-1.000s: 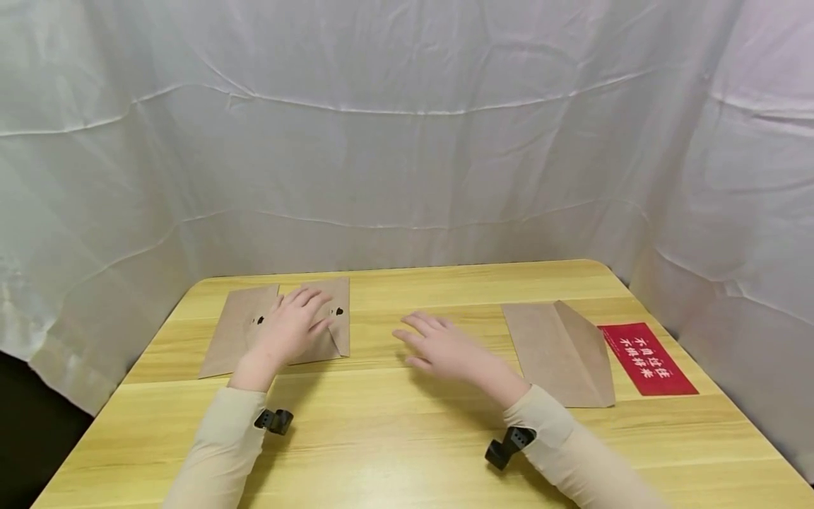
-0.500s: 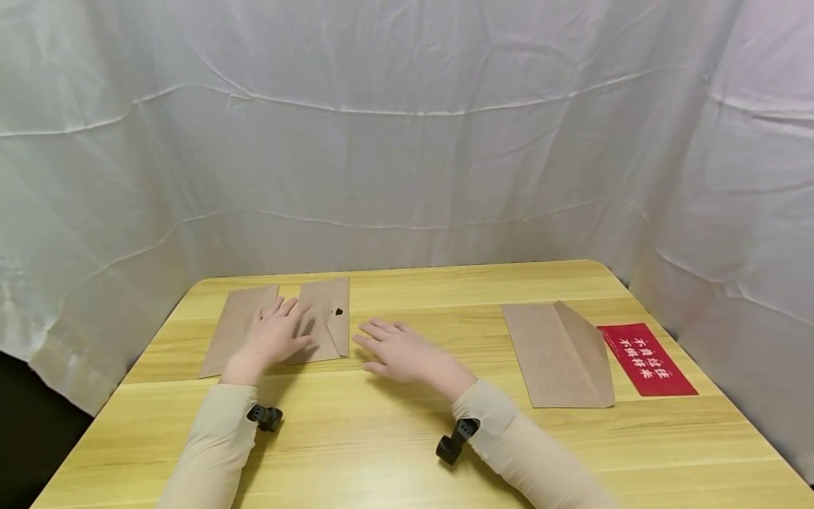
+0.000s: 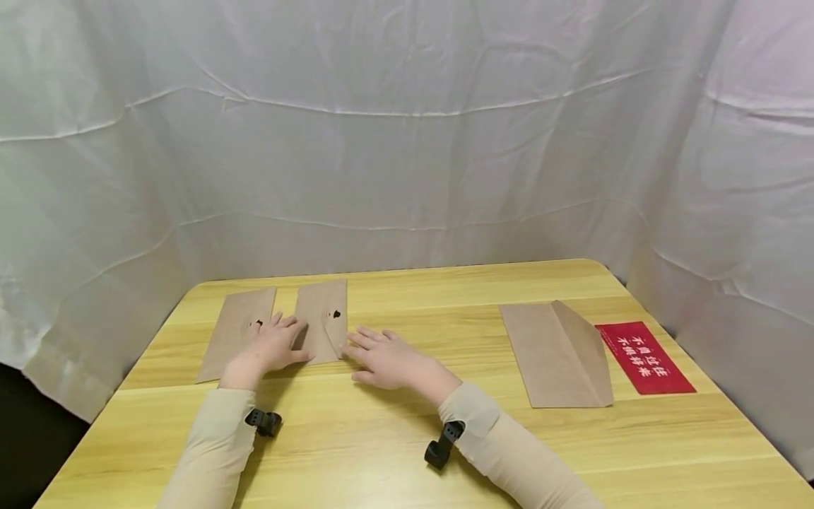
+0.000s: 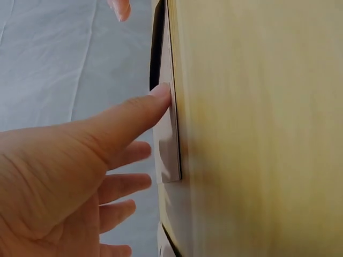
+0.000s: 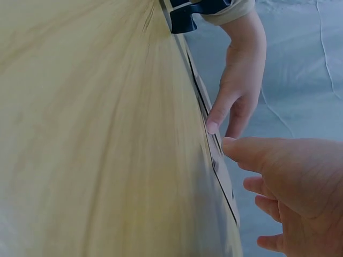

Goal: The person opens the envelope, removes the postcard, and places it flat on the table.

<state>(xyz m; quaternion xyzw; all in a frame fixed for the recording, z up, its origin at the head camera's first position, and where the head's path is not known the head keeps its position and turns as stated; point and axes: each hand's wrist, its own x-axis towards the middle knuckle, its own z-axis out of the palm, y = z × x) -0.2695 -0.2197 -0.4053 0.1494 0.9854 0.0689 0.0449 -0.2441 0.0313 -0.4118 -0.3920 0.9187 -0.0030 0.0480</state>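
Note:
Two brown paper envelopes, each with a small dark print, lie side by side at the back left: a left envelope (image 3: 230, 332) and a middle envelope (image 3: 324, 304). My left hand (image 3: 263, 350) is over the gap between them, fingers spread, its thumb at the near left corner of the middle envelope. In the left wrist view that thumb (image 4: 134, 115) overlaps the envelope (image 4: 169, 142). My right hand (image 3: 391, 362) reaches in from the right, fingers extended, with fingertips at the middle envelope's near right corner. In the right wrist view both hands are close to its edge.
On the right side of the wooden table (image 3: 381, 438) lies a third brown envelope (image 3: 553, 357), its flap unfolded to the right. Next to it is a red card (image 3: 647, 358) with white characters. A pale curtain (image 3: 407, 170) surrounds the table's back and sides.
My right hand has moved left, from mid-table to the middle envelope. My left hand has shifted slightly left and nearer, baring more of the middle envelope. The envelopes look unmoved.

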